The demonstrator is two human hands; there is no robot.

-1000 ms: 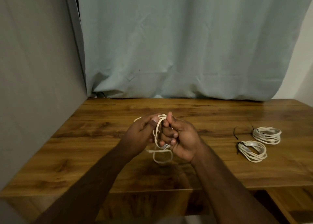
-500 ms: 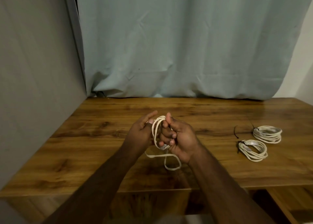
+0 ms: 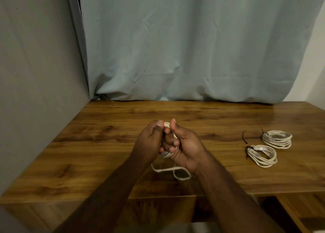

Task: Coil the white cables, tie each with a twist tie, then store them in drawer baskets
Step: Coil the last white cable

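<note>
A partly wound white cable is held above the middle of the wooden table, clear of every edge, with bare tabletop to the left. It is gripped in the curled fingers of the right hand; the left hand appears closed round it too, though its fingers are hidden. The loose tail, compared with half a second ago, trails lower and further right. Two tied coils lie well apart rightward, beside a spare twist tie.

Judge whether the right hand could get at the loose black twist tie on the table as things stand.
Probably not yet: the right hand grips the white cable with the left hand. The twist tie lies unobstructed.
</note>
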